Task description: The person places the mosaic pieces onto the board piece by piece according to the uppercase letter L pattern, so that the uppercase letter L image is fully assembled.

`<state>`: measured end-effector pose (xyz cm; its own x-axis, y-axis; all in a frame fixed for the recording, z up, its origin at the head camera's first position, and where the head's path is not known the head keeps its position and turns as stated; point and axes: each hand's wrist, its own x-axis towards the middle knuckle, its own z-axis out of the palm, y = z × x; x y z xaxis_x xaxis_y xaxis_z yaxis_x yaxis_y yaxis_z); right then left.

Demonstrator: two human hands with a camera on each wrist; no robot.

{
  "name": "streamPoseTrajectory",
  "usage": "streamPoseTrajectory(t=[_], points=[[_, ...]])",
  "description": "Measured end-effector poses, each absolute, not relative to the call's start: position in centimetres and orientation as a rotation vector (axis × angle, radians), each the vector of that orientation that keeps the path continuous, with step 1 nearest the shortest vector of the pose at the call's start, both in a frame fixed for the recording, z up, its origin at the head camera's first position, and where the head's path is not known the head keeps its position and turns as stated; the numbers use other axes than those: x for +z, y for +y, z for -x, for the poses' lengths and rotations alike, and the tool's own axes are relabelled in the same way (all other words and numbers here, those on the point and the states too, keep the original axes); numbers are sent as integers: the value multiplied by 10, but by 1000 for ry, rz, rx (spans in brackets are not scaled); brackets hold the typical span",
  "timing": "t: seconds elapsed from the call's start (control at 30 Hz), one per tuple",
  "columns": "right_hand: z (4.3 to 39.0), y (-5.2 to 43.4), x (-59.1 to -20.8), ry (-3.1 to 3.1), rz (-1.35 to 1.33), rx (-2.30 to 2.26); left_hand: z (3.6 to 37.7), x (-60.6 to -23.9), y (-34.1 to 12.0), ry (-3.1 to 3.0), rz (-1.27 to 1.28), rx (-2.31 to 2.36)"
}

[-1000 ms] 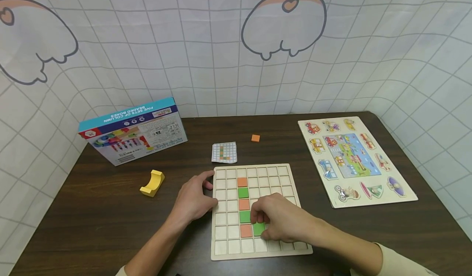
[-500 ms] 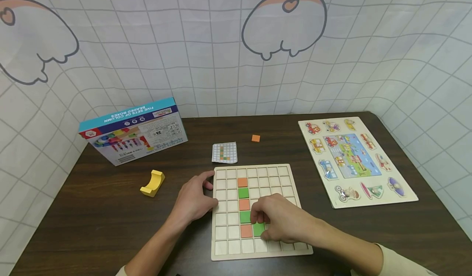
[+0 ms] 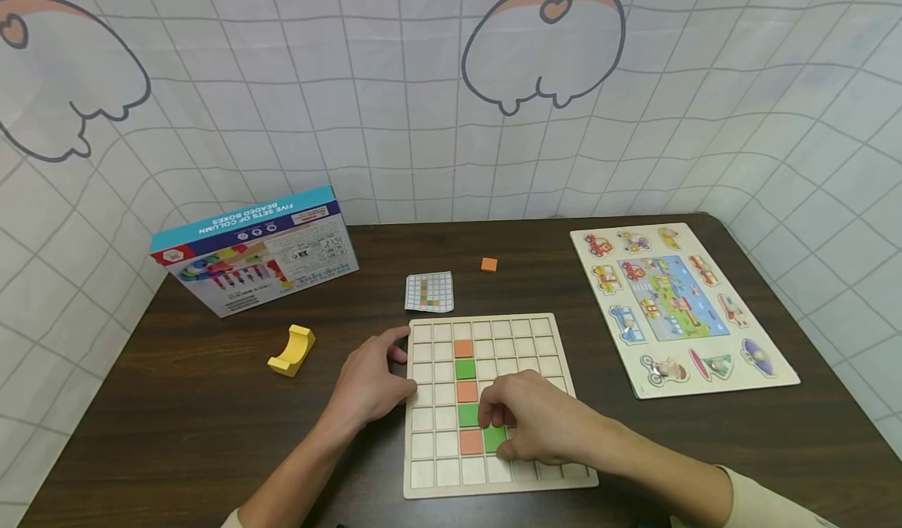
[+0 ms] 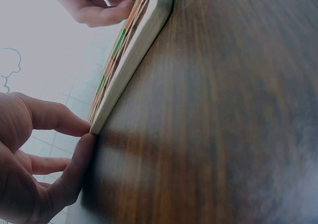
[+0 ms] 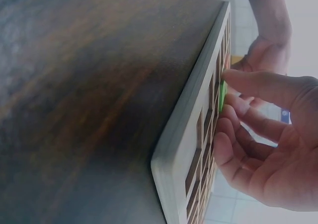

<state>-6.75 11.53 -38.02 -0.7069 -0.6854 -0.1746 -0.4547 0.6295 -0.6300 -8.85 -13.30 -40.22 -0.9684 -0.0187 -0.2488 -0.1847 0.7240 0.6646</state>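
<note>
Pressing green tile (image 3: 495, 437), right hand (image 3: 539, 426)

A play or recording corner set up for children's table games, not a lived-in room. A dark wood-grain table (image 3: 197, 403) is closed in on three sides by a white hanging cloth (image 3: 395, 121) printed with a grid and cartoon corgi rumps. Toys lie on the table: a bead-toy box (image 3: 254, 250) near the far left corner, a vehicle peg puzzle (image 3: 680, 309) along the right edge, a wooden grid board (image 3: 493, 403) with coloured tiles at the near edge, a pattern card (image 3: 428, 291), a yellow arch block (image 3: 292, 349)
</note>
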Motion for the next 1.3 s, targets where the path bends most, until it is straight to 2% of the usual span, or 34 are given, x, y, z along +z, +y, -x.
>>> streamPoseTrajectory(t=[1.3], points=[[85, 122, -372, 2519, 840, -861, 89, -402, -133, 2698, 166, 1081]])
